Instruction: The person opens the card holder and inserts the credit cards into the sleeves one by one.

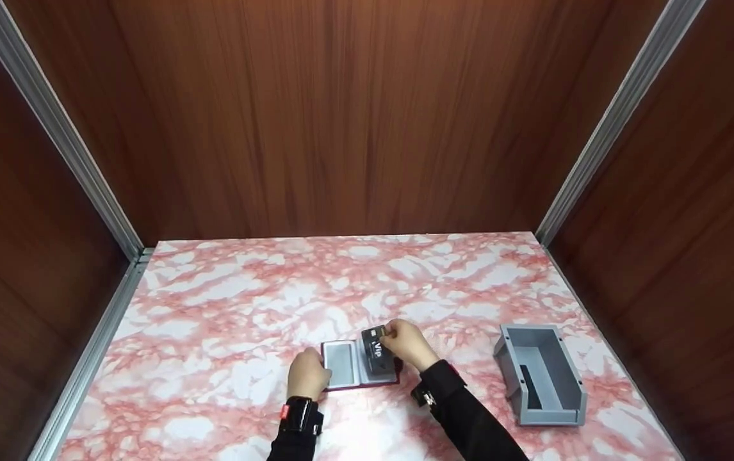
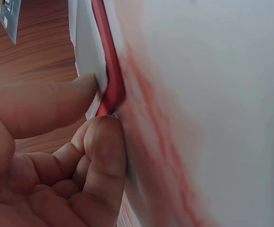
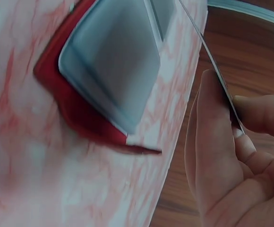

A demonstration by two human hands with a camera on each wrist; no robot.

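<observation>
A small red card holder (image 1: 341, 363) lies spread out on the table, with pale clear sleeves inside its red cover (image 3: 73, 106). My left hand (image 1: 307, 374) pinches its lower left edge between thumb and fingers; the red rim (image 2: 109, 56) shows right at the fingertips in the left wrist view. Over the right half of the holder, my right hand (image 1: 409, 344) pinches the top corner of a black card (image 1: 378, 360) marked "VIP". Seen from the right wrist, that card is edge-on between thumb and fingers, raised beside the sleeves (image 3: 118, 61).
To the right stands a grey open bin (image 1: 549, 378) with a black strip (image 1: 530, 387) inside. The tabletop (image 1: 226, 307) has a red and white marbled pattern. Brown wood-grain panels (image 1: 316, 128) with metal corner posts (image 1: 617, 121) close off the back and both sides.
</observation>
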